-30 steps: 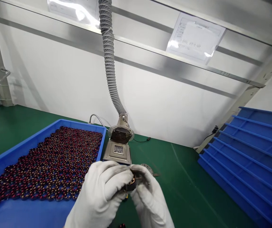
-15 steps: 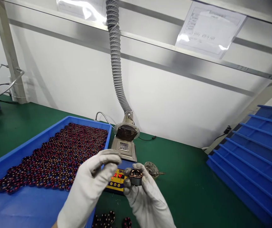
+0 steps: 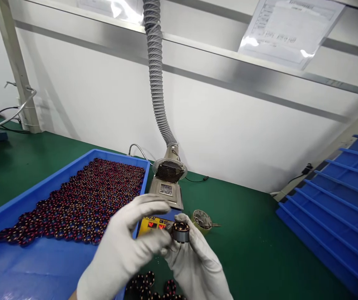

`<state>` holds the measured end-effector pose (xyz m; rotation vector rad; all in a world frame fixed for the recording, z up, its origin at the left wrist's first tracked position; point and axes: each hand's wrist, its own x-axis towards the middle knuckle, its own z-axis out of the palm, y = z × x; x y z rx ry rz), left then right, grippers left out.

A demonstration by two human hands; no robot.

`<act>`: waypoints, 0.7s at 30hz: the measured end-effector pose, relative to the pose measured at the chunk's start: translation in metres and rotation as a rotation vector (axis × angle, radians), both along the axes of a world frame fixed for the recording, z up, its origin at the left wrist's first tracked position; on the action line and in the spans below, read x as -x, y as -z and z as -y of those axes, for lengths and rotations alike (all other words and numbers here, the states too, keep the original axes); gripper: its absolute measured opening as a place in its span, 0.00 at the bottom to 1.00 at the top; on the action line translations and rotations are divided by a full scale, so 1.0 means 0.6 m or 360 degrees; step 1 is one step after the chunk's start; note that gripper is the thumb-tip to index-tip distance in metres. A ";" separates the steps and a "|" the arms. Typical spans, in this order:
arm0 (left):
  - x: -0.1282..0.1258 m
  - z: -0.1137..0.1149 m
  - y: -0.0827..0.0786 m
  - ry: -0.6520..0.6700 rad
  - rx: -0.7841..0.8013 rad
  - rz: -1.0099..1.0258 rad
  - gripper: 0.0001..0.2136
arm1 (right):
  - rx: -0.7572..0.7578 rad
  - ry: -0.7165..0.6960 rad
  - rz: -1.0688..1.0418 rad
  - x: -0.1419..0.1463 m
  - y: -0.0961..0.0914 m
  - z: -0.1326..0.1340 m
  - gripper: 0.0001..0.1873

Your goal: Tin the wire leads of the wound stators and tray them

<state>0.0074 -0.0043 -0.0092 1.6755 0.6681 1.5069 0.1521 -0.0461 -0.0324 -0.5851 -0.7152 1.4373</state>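
Between the thumb and fingers of my white-gloved right hand (image 3: 197, 258) is a motor stator (image 3: 181, 232), a dark ring with copper-coloured windings showing on top. My left hand (image 3: 129, 241), gloved in white too, is open beside it. Its thumb and fingers are spread apart, with the thumb tip close to the stator's left side; whether it touches I cannot tell. Behind both hands stands a yellow and blue solder pot (image 3: 150, 225) with red digits, its front partly covered. Several loose stators (image 3: 149, 278) lie on the bench below the hands.
On the left, a blue tray (image 3: 35, 266) holds rows of stators. A ribbed hose (image 3: 157, 87) drops to a fume hood (image 3: 168, 170) over the pot. A small cup (image 3: 202, 220) stands right of my hands; stacked blue trays (image 3: 335, 200) lean farther right on the green bench (image 3: 247, 250).
My left hand has moved right, its thumb now close to the stator and its fingers more spread. The right hand still holds the stator. The view has shifted slightly.
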 end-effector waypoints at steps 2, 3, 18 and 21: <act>-0.001 0.003 -0.004 0.0055 -0.0121 -0.0401 0.27 | 0.0021 -0.0017 -0.0087 -0.003 0.000 0.003 0.13; -0.004 0.004 -0.006 0.0077 -0.0181 -0.0475 0.29 | 0.0040 -0.0029 -0.0110 -0.004 0.001 0.004 0.14; 0.005 0.001 -0.033 0.0416 0.0336 -0.0041 0.09 | -0.0041 -0.0003 0.0134 -0.001 -0.007 0.006 0.13; 0.001 0.007 -0.029 0.0400 0.0228 0.0015 0.10 | -0.0147 0.0204 0.0281 -0.001 -0.001 -0.001 0.15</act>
